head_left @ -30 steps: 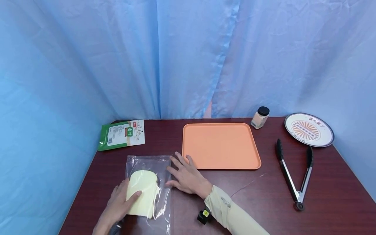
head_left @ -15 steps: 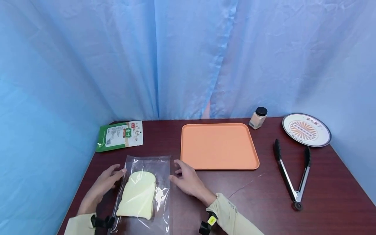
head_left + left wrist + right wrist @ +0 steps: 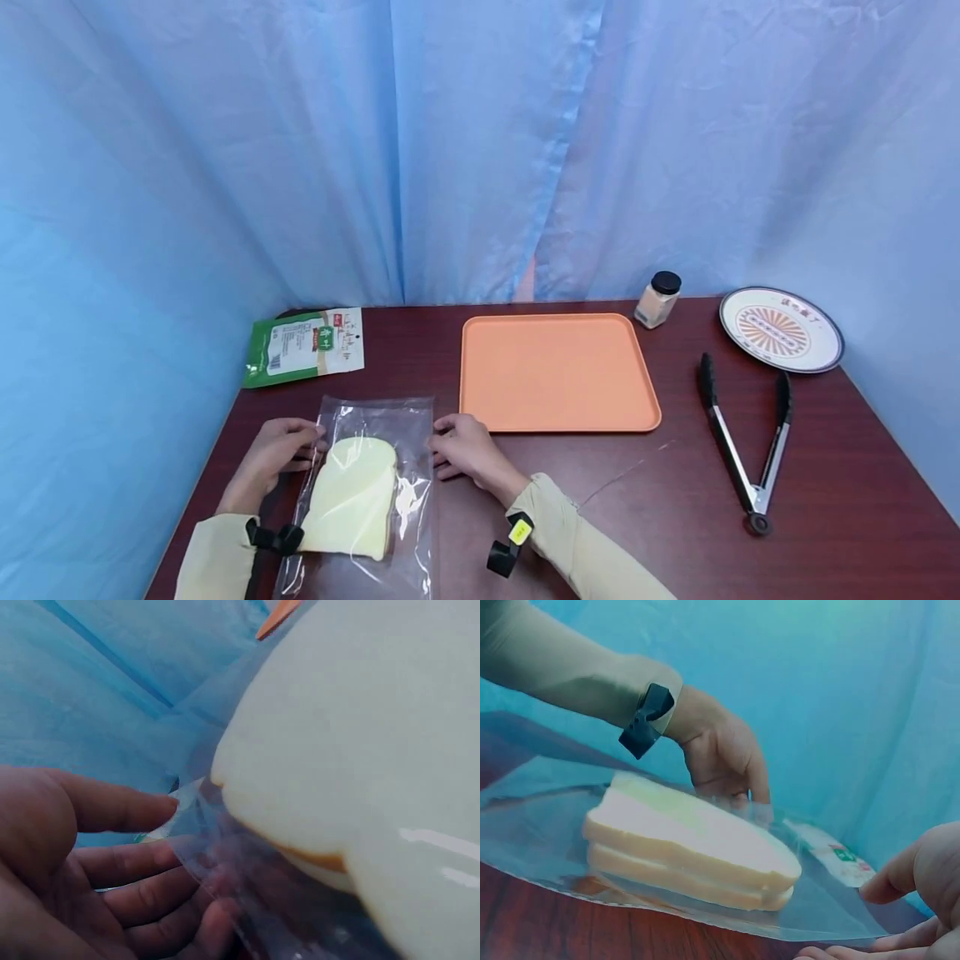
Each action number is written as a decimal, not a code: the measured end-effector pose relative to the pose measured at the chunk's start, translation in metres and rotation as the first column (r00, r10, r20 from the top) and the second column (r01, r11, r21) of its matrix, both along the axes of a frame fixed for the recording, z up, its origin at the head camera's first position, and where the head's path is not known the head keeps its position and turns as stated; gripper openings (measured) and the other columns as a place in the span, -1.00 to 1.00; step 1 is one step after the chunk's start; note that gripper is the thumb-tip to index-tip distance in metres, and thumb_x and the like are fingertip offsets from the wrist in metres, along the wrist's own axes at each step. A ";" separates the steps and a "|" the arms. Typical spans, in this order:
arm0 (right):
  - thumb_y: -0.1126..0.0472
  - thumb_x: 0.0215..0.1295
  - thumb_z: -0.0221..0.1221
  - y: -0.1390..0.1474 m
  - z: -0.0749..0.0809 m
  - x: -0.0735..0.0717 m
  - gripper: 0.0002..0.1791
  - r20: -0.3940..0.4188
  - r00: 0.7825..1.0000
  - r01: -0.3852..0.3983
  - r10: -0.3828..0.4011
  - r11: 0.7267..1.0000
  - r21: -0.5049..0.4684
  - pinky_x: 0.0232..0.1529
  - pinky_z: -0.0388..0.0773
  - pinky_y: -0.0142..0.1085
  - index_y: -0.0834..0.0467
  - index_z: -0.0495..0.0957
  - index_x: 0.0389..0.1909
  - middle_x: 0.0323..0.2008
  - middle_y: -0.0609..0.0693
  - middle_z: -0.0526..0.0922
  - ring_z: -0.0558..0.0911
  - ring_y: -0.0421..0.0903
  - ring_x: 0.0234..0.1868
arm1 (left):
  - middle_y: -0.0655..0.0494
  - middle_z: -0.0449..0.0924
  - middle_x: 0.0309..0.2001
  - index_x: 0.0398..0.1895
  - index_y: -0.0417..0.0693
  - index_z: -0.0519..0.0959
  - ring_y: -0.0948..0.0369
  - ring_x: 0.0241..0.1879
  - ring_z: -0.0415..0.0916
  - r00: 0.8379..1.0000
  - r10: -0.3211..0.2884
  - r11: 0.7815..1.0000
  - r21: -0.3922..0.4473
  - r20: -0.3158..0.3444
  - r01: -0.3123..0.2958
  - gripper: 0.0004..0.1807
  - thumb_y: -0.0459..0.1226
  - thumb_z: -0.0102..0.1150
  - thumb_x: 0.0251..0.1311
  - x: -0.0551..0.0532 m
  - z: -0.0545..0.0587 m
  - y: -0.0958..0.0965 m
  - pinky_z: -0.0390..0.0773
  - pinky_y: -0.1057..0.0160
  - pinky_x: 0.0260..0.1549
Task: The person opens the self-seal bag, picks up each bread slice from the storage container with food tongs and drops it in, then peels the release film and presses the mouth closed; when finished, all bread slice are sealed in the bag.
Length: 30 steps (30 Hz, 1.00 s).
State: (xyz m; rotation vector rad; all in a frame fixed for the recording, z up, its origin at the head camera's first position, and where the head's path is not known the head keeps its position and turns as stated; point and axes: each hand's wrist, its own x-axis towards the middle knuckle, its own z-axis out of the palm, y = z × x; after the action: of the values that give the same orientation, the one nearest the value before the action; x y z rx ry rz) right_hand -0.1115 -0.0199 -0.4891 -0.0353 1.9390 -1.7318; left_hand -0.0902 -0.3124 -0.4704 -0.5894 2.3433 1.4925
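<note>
Two stacked white bread slices (image 3: 351, 498) lie inside a clear plastic bag (image 3: 412, 533), their light brown crusts visible in the right wrist view. At the bag's upper left edge is my left hand (image 3: 276, 452). In the left wrist view its thumb (image 3: 127, 808) lies by the film's edge, apart from the fingers, which reach under the film. My right hand (image 3: 467, 448) is at the opposite edge. The right wrist view has its thumb (image 3: 889, 879) above that edge and its fingers below, with a gap between; whether they touch the film I cannot tell.
An orange tray (image 3: 558, 375) stands right of the bag, near my right hand. Behind lies a green and white packet (image 3: 303, 346). Farther right are a black-lidded jar (image 3: 657, 300), a patterned plate (image 3: 782, 329) and spread tongs (image 3: 750, 467). Blue curtains (image 3: 480, 150) close off the back.
My left hand has left the bread's top and moved up and outward to the bag's left edge. My right hand has drawn back from the bag's upper right corner to its right edge.
</note>
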 end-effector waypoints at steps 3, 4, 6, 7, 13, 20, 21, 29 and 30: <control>0.31 0.24 0.18 -0.006 -0.003 -0.004 -0.75 -0.029 0.999 0.017 -0.016 0.998 0.052 -0.55 0.68 -0.27 0.40 0.61 -0.13 -0.47 0.17 0.72 0.66 -0.16 -0.58 | 0.16 0.70 -0.47 0.00 -0.49 0.58 0.36 -0.55 0.59 1.000 0.018 1.000 -0.010 -0.023 -0.019 -0.68 -0.32 0.08 0.41 0.001 -0.003 0.000 0.63 0.36 -0.52; 0.32 0.25 0.19 -0.008 -0.005 -0.006 -0.80 -0.042 0.999 0.025 -0.022 0.997 0.068 -0.58 0.66 -0.29 0.38 0.65 -0.21 -0.52 0.14 0.71 0.64 -0.19 -0.62 | 0.17 0.70 -0.48 -0.04 -0.49 0.59 0.36 -0.57 0.58 0.999 0.019 1.000 -0.012 -0.032 -0.020 -0.70 -0.34 0.08 0.41 0.001 -0.003 0.000 0.62 0.36 -0.53; 0.34 0.25 0.20 -0.010 -0.006 -0.008 -0.85 -0.064 0.997 0.041 -0.035 0.995 0.094 -0.62 0.63 -0.33 0.36 0.69 -0.34 -0.59 0.08 0.69 0.62 -0.23 -0.69 | 0.17 0.70 -0.49 -0.08 -0.50 0.60 0.36 -0.59 0.57 0.999 0.018 1.000 -0.012 -0.047 -0.019 -0.72 -0.36 0.09 0.40 0.002 -0.004 0.001 0.62 0.36 -0.55; 0.35 0.24 0.21 -0.012 -0.007 -0.008 -0.86 -0.074 0.996 0.048 -0.041 0.994 0.099 -0.63 0.62 -0.34 0.35 0.70 -0.37 -0.62 0.08 0.68 0.61 -0.23 -0.71 | 0.16 0.70 -0.49 -0.09 -0.50 0.60 0.36 -0.60 0.57 0.998 0.020 1.000 -0.009 -0.054 -0.021 -0.73 -0.37 0.09 0.39 0.002 -0.004 0.001 0.62 0.36 -0.55; 0.40 0.22 0.16 -0.014 -0.006 -0.009 -0.84 -0.132 0.988 0.094 -0.081 0.991 0.094 -0.65 0.63 -0.30 0.34 0.72 -0.40 -0.63 0.11 0.69 0.59 -0.24 -0.75 | 0.17 0.70 -0.45 -0.10 -0.49 0.61 0.34 -0.53 0.59 0.995 0.031 0.999 -0.010 -0.094 -0.032 -0.74 -0.38 0.09 0.39 0.005 -0.001 -0.001 0.65 0.32 -0.49; 0.36 0.27 0.19 -0.011 0.014 -0.010 -0.86 -0.296 0.953 0.090 -0.066 0.993 0.071 -0.59 0.66 -0.22 0.30 0.71 -0.39 -0.52 0.15 0.76 0.65 -0.23 -0.66 | 0.33 0.70 -0.48 -0.02 -0.54 0.57 0.40 -0.47 0.65 0.965 0.084 0.996 0.040 -0.251 -0.076 -0.71 -0.38 0.10 0.41 0.011 0.016 -0.002 0.68 0.36 -0.40; 0.36 0.28 0.20 -0.010 0.020 -0.010 -0.86 -0.326 0.944 0.085 -0.058 0.994 0.068 -0.57 0.67 -0.20 0.30 0.71 -0.39 -0.51 0.16 0.76 0.67 -0.21 -0.64 | 0.37 0.70 -0.49 -0.03 -0.54 0.57 0.41 -0.47 0.66 0.953 0.103 0.994 0.063 -0.287 -0.088 -0.71 -0.38 0.10 0.41 0.013 0.020 -0.001 0.68 0.37 -0.40; 0.32 0.32 0.24 0.003 0.063 -0.004 -0.90 -0.570 0.821 0.036 -0.011 0.999 0.032 -0.49 0.60 -0.44 0.21 0.72 -0.35 -0.47 0.10 0.78 0.71 -0.22 -0.51 | 0.24 0.78 -0.43 -0.20 -0.52 0.62 0.32 -0.42 0.73 0.767 0.253 0.946 0.316 -0.589 -0.070 -0.85 -0.49 0.15 0.33 0.038 0.050 0.008 0.69 0.32 -0.37; 0.30 0.33 0.25 0.005 0.069 -0.002 -0.90 -0.607 0.795 0.034 -0.007 0.999 0.034 -0.50 0.58 -0.46 0.19 0.72 -0.35 -0.47 0.07 0.78 0.71 -0.24 -0.50 | 0.20 0.79 -0.42 -0.20 -0.52 0.62 0.30 -0.41 0.74 0.737 0.278 0.934 0.353 -0.616 -0.056 -0.86 -0.52 0.14 0.32 0.042 0.053 0.010 0.69 0.31 -0.37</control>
State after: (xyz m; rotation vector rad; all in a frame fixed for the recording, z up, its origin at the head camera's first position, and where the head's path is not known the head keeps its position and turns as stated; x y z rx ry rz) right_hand -0.1137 -0.0147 -0.4202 -0.6352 2.4251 -1.8372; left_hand -0.0482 -0.3026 -0.4175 -0.1993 2.4669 2.4313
